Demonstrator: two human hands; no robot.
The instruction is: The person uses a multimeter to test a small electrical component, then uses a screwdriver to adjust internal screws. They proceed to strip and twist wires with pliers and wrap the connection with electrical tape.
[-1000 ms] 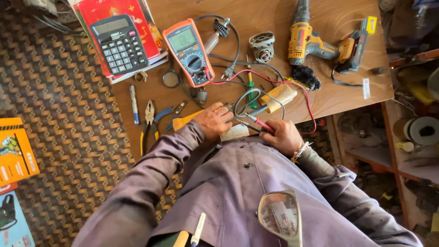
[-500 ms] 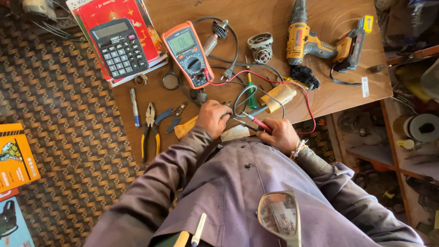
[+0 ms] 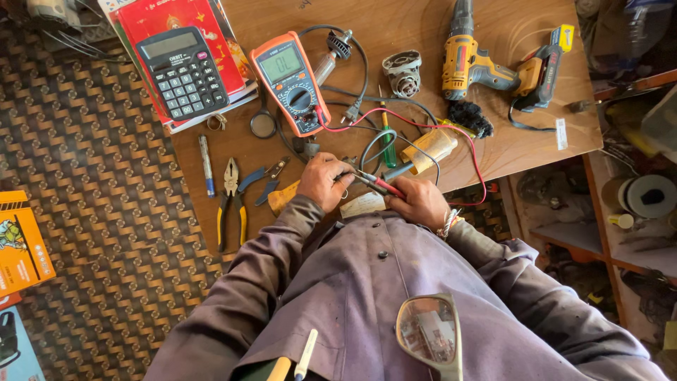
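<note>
Compared with the earlier frames, both hands sit a little lower on the board and closer together; the tools around them lie where they were.

The left hand [image 3: 323,180] is closed around a small part at the near edge of the wooden board [image 3: 395,21]; what the part is I cannot tell, because the fingers cover it. The right hand [image 3: 421,201] grips the red probe [image 3: 386,186] like a pen, with a black probe just beside it, and both tips point toward the left hand. I judge that a measurement is in hand: the probes meet the held part, and the next move calls for steady tips and a look at the multimeter [image 3: 291,81], which lies farther up the board with its red lead [image 3: 451,134] curving back to the hands.

Around them are pliers [image 3: 231,201] to the left, a pen [image 3: 205,165], a calculator [image 3: 182,72] on a red book, a yellow drill [image 3: 471,60] and a small motor housing [image 3: 402,73]. Loose cables cross between the meter and the hands and could catch the leads.
</note>
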